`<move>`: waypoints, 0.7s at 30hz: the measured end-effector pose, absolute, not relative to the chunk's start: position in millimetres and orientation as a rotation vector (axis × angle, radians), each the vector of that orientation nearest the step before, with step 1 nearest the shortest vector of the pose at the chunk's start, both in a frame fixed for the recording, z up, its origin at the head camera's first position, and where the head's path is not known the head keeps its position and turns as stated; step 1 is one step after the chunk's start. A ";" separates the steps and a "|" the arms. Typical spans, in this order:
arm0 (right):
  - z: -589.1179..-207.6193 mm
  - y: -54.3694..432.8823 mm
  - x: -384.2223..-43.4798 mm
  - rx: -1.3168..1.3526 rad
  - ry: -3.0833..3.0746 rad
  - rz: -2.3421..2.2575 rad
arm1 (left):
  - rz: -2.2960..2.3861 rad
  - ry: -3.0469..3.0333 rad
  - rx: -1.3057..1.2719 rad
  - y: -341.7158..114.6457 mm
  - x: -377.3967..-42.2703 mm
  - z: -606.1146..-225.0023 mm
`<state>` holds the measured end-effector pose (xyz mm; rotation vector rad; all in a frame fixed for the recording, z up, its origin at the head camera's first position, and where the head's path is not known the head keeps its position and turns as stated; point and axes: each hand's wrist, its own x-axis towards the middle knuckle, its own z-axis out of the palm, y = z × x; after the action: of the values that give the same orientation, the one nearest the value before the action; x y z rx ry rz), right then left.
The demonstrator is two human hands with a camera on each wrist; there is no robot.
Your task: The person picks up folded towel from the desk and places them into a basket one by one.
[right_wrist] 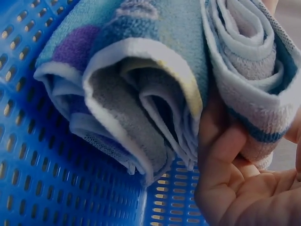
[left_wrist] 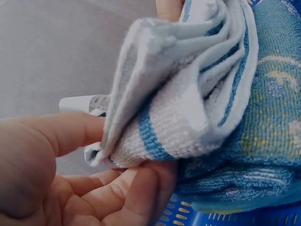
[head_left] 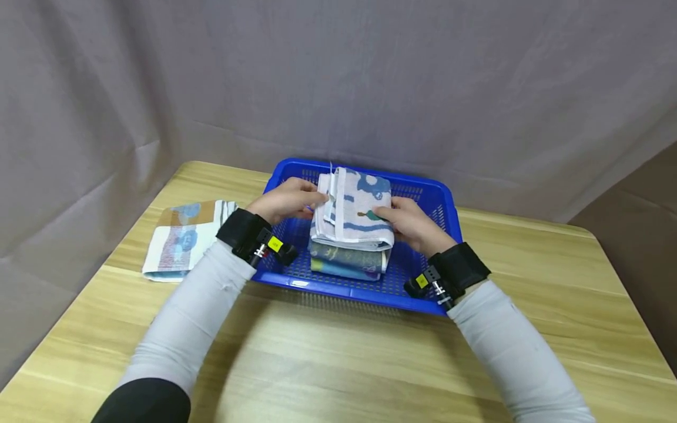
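Note:
A folded white towel with blue patterns (head_left: 365, 205) lies over the top of a stack in the blue plastic basket (head_left: 452, 217). My left hand (head_left: 288, 200) pinches its left edge, thumb on top and fingers curled beneath, beside a white label (left_wrist: 77, 104). On the opposite edge my right hand (head_left: 415, 223) grips it, with fingers bent under the fold (right_wrist: 263, 117). Beneath it are a blue-green towel with yellow marks (left_wrist: 277, 94) and a lower folded towel with a purple patch (right_wrist: 77, 44).
Left of the basket, another folded towel in white, brown and blue (head_left: 182, 241) lies on the wooden table (head_left: 338, 364), partly behind the left forearm. A grey cloth backdrop (head_left: 338, 82) rises right behind the basket.

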<state>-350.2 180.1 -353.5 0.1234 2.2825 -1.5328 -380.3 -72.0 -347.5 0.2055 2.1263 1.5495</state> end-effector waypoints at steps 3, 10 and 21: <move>-353.2 179.4 -348.7 0.139 2.275 -1.528 | 1.520 2.143 0.202 -71.9 -380.5 -347.8; -348.4 174.3 -347.1 0.188 2.280 -1.487 | 1.461 2.164 0.173 -76.0 -381.3 -344.5; -353.3 171.4 -347.1 0.240 2.372 -1.272 | 1.413 2.223 0.140 -79.4 -375.9 -349.4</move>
<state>-347.1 171.4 -353.3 0.2400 2.3717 -1.2723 -375.9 -79.4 -349.4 0.1398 2.2225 1.4129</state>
